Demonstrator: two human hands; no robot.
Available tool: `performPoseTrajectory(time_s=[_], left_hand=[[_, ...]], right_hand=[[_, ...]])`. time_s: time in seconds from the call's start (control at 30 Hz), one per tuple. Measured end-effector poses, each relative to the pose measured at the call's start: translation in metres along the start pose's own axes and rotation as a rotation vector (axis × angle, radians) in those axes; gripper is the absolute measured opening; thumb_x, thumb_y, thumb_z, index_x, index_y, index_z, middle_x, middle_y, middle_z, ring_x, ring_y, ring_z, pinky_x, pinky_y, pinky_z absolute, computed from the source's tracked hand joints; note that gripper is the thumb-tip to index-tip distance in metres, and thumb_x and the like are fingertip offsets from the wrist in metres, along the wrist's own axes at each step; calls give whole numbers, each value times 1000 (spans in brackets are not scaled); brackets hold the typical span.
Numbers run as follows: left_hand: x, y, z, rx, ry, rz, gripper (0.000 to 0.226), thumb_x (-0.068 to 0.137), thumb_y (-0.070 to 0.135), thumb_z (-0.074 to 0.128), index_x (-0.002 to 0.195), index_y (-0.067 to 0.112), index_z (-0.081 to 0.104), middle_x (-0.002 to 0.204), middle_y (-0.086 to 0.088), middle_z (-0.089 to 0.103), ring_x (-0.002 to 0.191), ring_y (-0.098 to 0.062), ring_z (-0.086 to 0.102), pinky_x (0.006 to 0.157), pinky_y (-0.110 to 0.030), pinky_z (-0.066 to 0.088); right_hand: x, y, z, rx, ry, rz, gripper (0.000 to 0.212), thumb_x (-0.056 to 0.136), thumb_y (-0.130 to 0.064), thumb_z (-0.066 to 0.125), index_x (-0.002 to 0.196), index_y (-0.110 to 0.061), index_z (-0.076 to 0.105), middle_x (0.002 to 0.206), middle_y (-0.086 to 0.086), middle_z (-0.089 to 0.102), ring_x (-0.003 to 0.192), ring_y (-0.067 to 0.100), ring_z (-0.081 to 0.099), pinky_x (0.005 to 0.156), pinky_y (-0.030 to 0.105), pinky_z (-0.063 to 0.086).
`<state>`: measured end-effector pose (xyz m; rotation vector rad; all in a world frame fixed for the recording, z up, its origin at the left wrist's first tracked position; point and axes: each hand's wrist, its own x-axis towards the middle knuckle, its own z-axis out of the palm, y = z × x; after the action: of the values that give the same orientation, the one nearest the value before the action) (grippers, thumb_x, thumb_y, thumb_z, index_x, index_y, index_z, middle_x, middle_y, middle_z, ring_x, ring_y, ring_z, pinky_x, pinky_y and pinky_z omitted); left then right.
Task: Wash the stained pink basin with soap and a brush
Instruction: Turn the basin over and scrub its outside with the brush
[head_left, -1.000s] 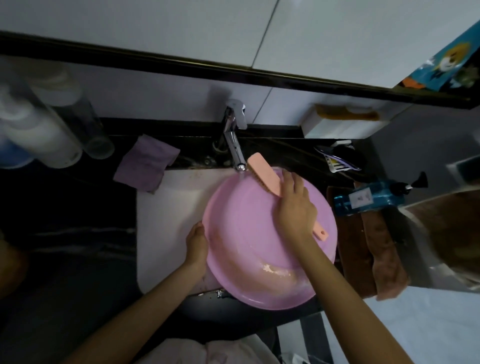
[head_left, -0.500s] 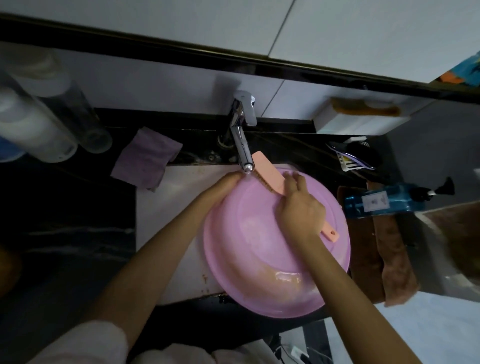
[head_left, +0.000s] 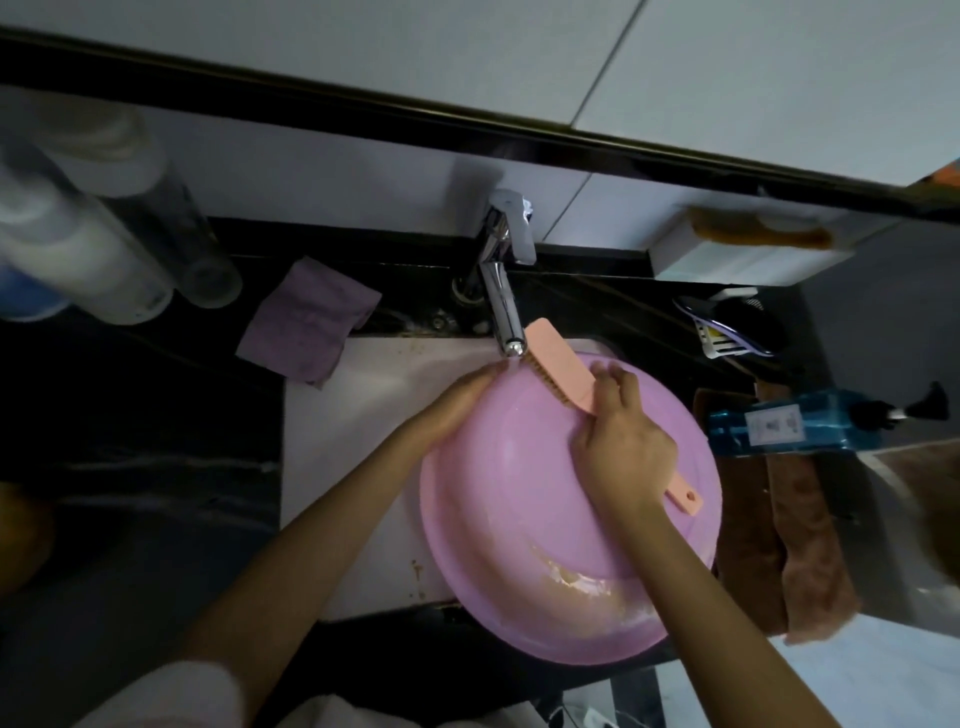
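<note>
Quick count: one pink basin (head_left: 519, 519), one pink brush (head_left: 558, 371), one chrome tap (head_left: 504, 306), one purple cloth (head_left: 309, 325), one blue pump bottle (head_left: 789, 423), two brown towels (head_left: 748, 519), two hands: left hand (head_left: 457, 400), right hand (head_left: 623, 441).

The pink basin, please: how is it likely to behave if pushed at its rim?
The pink basin looks like thin plastic, so probably light. It sits tilted across the sink edge, so it may rock or slide.

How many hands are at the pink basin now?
2. The left hand touches the far rim of the basin beneath the faucet; the right hand grips the brush above it. No other is visible.
</note>
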<state>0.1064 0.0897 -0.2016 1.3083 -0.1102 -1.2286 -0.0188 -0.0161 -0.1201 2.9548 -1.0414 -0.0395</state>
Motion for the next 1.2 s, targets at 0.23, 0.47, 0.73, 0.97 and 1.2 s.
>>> performPoseTrajectory(time_s=[0.23,0.47,0.73,0.97,1.2], left_hand=[[-1,15,14,145,5,227,28,99,6,33,119,3,52,115,-13,54,104,-11,47,86,-15,40],[-10,-16,0,-20,37,157,27,98,26,40,119,30,57,126,6,57,117,-9,52,105,-29,37],[3,6,6,44,54,147,28,97,7,38,114,-2,57,119,-20,58,105,-20,57,94,-26,39],[-25,-30,4,-65,127,179,32,100,23,36,127,27,53,130,6,55,118,-7,51,104,-25,37],[-2,11,10,93,45,181,29,99,9,33,119,6,54,103,-5,61,92,-10,56,85,-21,44]], right_hand=[[1,-1,0,-16,-17,5,51,87,-16,50,138,-10,43,144,9,42,64,37,60,55,33,42],[3,-6,1,-27,-6,-14,49,88,-18,51,136,-10,46,141,10,44,64,35,60,53,30,35],[5,-10,2,-68,-41,2,50,90,-18,48,139,-10,41,145,9,39,68,34,60,56,31,33],[1,-2,1,-13,-16,8,51,90,-16,47,139,-10,40,146,8,39,63,32,59,55,35,47],[1,-1,5,22,26,-10,50,85,-13,54,133,-5,47,138,13,48,53,32,56,50,33,47]])
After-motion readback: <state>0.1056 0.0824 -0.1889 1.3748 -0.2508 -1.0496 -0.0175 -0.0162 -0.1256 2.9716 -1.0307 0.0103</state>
